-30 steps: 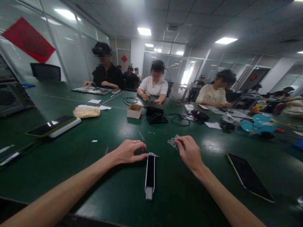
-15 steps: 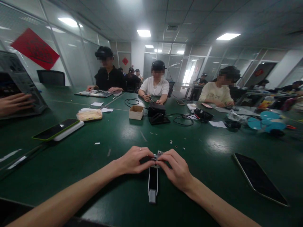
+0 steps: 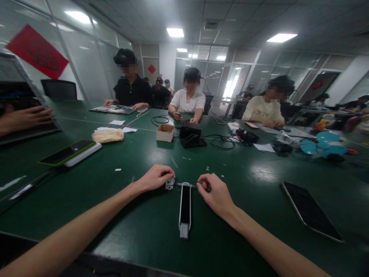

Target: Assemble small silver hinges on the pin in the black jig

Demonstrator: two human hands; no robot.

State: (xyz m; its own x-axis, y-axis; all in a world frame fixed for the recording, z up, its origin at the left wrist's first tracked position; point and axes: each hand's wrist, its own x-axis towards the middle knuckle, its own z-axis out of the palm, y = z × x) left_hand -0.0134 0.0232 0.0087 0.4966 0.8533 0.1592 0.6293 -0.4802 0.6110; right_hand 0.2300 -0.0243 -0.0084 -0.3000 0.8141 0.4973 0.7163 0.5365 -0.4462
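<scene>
In the head view, my left hand (image 3: 157,177) is closed, its thumb and fingertips on a small grey metal bracket (image 3: 169,184) at the table surface. A long, narrow part with a black face and pale metal rim (image 3: 185,207) lies between my hands, pointing toward me. Across its far end runs a thin metal rod (image 3: 180,184), and a grey block (image 3: 184,231) sits at its near end. Just right of the rod, my right hand (image 3: 216,194) is curled with fingertips together. Whatever it may hold is too small to make out.
Beyond my right hand lie several small metal rings (image 3: 207,168). A dark phone (image 3: 311,211) is at the right, another phone (image 3: 69,152) at the left. Farther off stand a small open box (image 3: 165,133) and a black stand (image 3: 190,134) with cables. Several people sit around the green table (image 3: 138,242).
My hands have moved apart. The metal bracket has come away to the left with my left hand, and the rod at the long part's far end now shows. The view has tilted slightly down.
</scene>
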